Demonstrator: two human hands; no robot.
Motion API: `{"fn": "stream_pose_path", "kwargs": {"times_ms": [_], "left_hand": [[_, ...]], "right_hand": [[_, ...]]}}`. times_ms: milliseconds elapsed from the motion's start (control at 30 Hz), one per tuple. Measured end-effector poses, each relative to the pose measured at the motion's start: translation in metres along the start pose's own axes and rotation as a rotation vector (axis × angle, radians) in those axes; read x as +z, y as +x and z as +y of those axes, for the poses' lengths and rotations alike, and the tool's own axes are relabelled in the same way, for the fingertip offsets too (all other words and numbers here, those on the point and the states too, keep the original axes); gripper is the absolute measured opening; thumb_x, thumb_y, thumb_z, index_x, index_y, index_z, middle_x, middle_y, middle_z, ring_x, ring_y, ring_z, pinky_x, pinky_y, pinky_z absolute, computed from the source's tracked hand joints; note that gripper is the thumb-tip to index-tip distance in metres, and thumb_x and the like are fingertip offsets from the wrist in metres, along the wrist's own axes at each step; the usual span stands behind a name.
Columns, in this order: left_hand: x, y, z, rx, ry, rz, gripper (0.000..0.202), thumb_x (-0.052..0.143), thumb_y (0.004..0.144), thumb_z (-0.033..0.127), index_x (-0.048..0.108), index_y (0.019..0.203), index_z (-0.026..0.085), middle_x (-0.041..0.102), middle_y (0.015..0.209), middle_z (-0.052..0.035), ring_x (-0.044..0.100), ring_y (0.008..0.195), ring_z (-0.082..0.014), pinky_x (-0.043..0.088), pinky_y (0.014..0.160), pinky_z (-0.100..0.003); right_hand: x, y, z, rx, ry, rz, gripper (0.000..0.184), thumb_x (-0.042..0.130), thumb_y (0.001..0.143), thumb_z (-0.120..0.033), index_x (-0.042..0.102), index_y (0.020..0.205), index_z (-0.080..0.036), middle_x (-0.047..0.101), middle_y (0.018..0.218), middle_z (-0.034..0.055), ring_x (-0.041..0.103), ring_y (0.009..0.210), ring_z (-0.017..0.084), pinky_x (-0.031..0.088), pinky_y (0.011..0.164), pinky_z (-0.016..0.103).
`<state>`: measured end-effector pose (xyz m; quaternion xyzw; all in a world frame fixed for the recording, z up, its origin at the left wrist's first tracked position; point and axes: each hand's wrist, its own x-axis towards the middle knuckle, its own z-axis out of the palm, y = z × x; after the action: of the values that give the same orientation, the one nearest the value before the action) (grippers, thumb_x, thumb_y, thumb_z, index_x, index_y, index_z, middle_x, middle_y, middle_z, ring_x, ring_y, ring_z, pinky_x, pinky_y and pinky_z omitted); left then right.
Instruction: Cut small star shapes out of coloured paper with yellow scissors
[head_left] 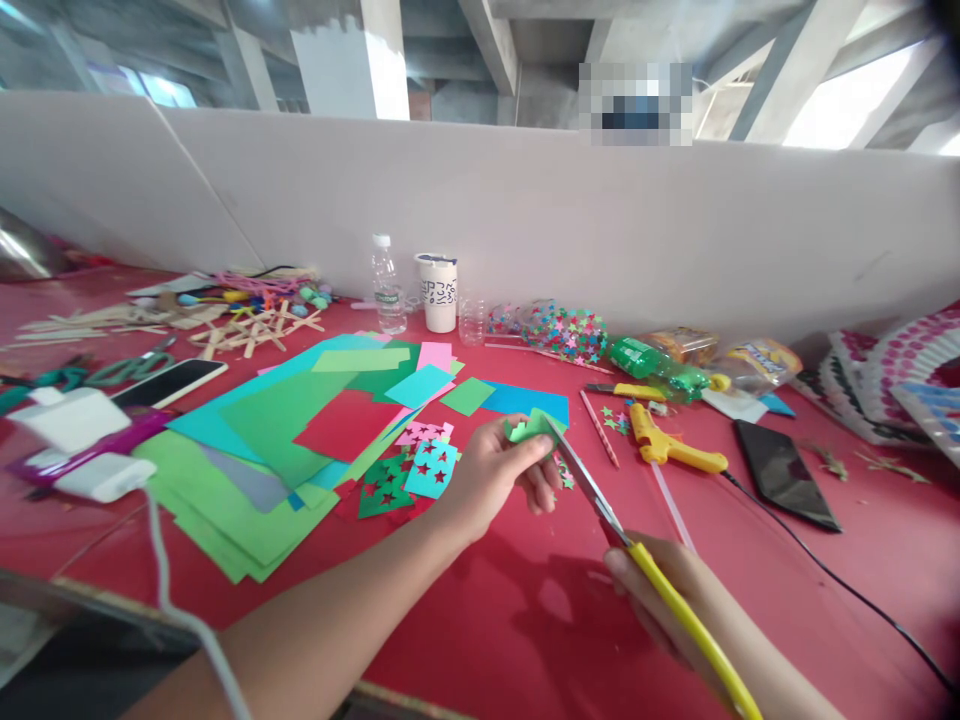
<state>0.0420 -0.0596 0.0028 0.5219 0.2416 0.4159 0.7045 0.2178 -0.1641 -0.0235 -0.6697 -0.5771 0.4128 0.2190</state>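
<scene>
My left hand [495, 470] pinches a small piece of green paper [534, 425] above the red table. Yellow-handled scissors [664, 590] are in my right hand [660, 570], their blades pointing up and left with the tips touching or right beside the paper's edge. How my fingers sit in the scissor handles is partly hidden. Just left of my left hand lie a blue sheet with star holes [431, 468] and a dark green sheet with star holes [386, 488]. Small cut stars [616, 420] lie to the right of the paper.
Coloured paper sheets [277, 430] cover the left middle. A yellow glue gun [675, 445] with its cord and a black phone [787, 475] lie right. A plastic bottle [386, 290], a paper cup [439, 295] and a star-filled bottle [570, 330] stand or lie along the white partition [480, 210].
</scene>
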Motion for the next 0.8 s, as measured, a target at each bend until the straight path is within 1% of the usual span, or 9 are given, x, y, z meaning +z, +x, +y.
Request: {"fn": "stream_pose_path", "kwargs": {"times_ms": [233, 367, 600, 800], "left_hand": [[0.0004, 0.0, 0.0015, 0.0, 0.003, 0.006, 0.016, 0.058, 0.082, 0.026, 0.053, 0.072, 0.015, 0.064, 0.055, -0.0009, 0.057, 0.037, -0.0102, 0.042, 0.035, -0.018], [0.0006, -0.0001, 0.0019, -0.006, 0.012, 0.016, 0.016, 0.058, 0.081, 0.027, 0.053, 0.071, 0.015, 0.064, 0.055, -0.0011, 0.057, 0.037, -0.0104, 0.042, 0.035, -0.018], [0.0005, 0.0003, 0.0028, -0.013, 0.026, 0.032, 0.017, 0.059, 0.08, 0.028, 0.053, 0.071, 0.016, 0.063, 0.054, -0.0005, 0.056, 0.037, -0.0105, 0.041, 0.036, -0.019], [-0.0013, 0.0017, 0.0006, -0.017, 0.022, 0.031, 0.017, 0.059, 0.08, 0.029, 0.053, 0.071, 0.016, 0.063, 0.055, -0.0004, 0.056, 0.038, -0.0109, 0.043, 0.038, -0.021]], "right_hand": [[0.0008, 0.001, 0.0003, 0.019, 0.01, 0.0, 0.048, 0.04, 0.082, -0.065, 0.039, 0.061, -0.022, 0.036, 0.04, -0.0074, 0.034, 0.034, 0.008, 0.024, 0.034, 0.019], [0.0004, 0.0007, -0.001, 0.024, 0.015, -0.008, 0.049, 0.04, 0.081, -0.067, 0.038, 0.061, -0.022, 0.038, 0.039, -0.0069, 0.033, 0.034, 0.008, 0.024, 0.035, 0.019], [0.0002, 0.0017, -0.0033, 0.02, -0.013, 0.003, 0.055, 0.036, 0.079, -0.074, 0.04, 0.061, -0.022, 0.037, 0.039, -0.0065, 0.033, 0.032, 0.008, 0.023, 0.034, 0.02], [0.0016, 0.0042, -0.001, 0.011, -0.003, 0.02, 0.052, 0.044, 0.078, -0.071, 0.039, 0.061, -0.022, 0.035, 0.039, -0.0076, 0.033, 0.033, 0.008, 0.022, 0.034, 0.02]]}}
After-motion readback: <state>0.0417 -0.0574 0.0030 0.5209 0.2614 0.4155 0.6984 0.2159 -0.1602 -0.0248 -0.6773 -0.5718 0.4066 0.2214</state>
